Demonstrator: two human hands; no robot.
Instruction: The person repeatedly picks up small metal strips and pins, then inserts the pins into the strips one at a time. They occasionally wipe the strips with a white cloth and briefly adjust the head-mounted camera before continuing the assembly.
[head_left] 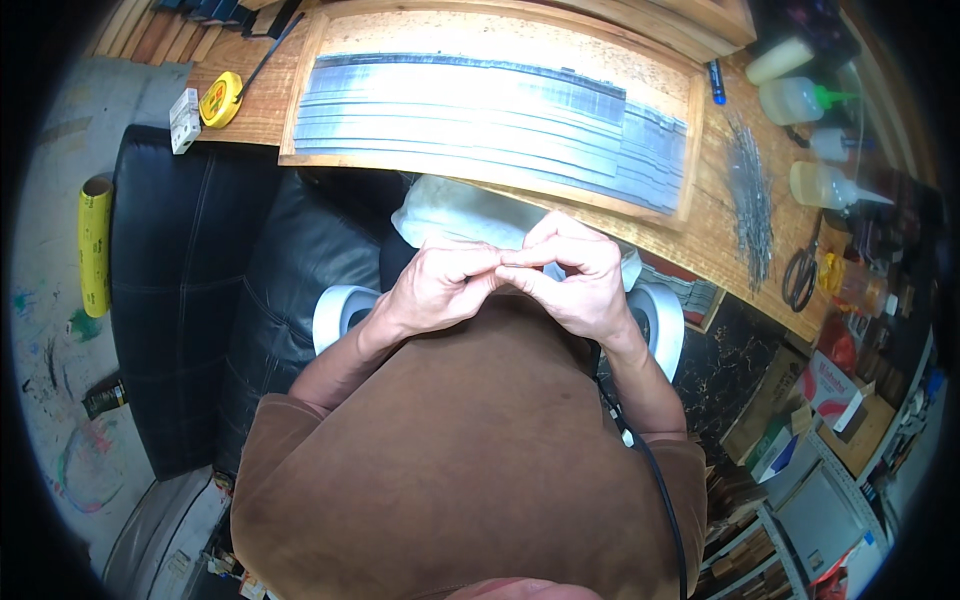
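My left hand (438, 286) and my right hand (582, 278) meet in front of my chest, just short of the table's near edge. Thumb and forefinger of each are pinched together, and the fingertips touch or nearly touch. Whatever is between them, if anything, is too small or hidden to make out. Beyond the hands, a shallow wooden tray (692, 165) lies on the wooden table (725, 235). Long, thin grey strips (450, 110) lie side by side in it, under bright glare.
A yellow tape measure (220, 100) and a small white box (185, 122) sit at the table's left end. On the right lie thin metal rods (750, 205), black-handled scissors (800, 278), a blue marker (716, 83) and squeeze bottles (822, 186). A black sofa (165, 300) stands left.
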